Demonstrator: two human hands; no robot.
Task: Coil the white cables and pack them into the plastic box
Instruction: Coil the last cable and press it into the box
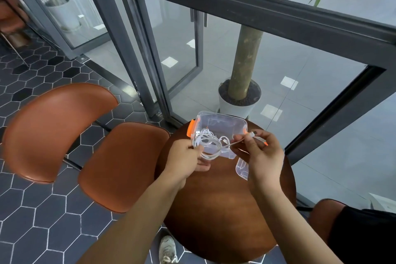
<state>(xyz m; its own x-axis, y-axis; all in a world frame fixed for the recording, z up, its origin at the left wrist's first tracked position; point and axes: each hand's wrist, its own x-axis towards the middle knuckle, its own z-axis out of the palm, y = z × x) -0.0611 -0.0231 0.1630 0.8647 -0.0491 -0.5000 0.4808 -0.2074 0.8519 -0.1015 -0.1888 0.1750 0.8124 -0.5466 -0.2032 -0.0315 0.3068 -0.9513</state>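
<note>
A clear plastic box (222, 121) with orange clips stands open at the far side of a small round wooden table (216, 210). My left hand (184, 156) pinches a coil of white cable (211, 146) just above the box's near rim. My right hand (263, 152) holds the free end of that cable (237, 141) between thumb and fingers, its plug near my fingertips. More white cable with a USB plug (198, 134) lies inside the box at its left side. The clear lid (242, 167) lies on the table, partly hidden under my right hand.
A brown chair (120, 165) stands left of the table, and a second brown seat (323, 216) is at the right. A potted tree (240, 100) stands behind the table by the glass wall. My shoe (168, 248) shows on the hexagon-tiled floor.
</note>
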